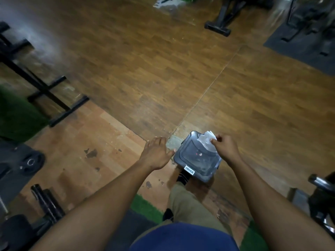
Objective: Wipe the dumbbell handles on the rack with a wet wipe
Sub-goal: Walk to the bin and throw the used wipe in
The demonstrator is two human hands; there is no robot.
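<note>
I am pinching the wet wipe (207, 139) with my right hand (225, 146) at the far corner of the wipe box (196, 157) on the wood floor (163, 69). My left hand (156, 153) is resting open against the box's left edge; I should be bracing it down while drawing the wipe straight up. No dumbbell rack is showing.

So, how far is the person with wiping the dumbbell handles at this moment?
Very early. Nothing looks wiped yet: no dumbbell rack shows in this view. In hand: the right hand pinches a white wet wipe sticking out of the grey wipe container on the wooden floor, while the left hand hovers open at the container's side. Left: pull the wipe free, reach the rack, wipe every handle.
</note>
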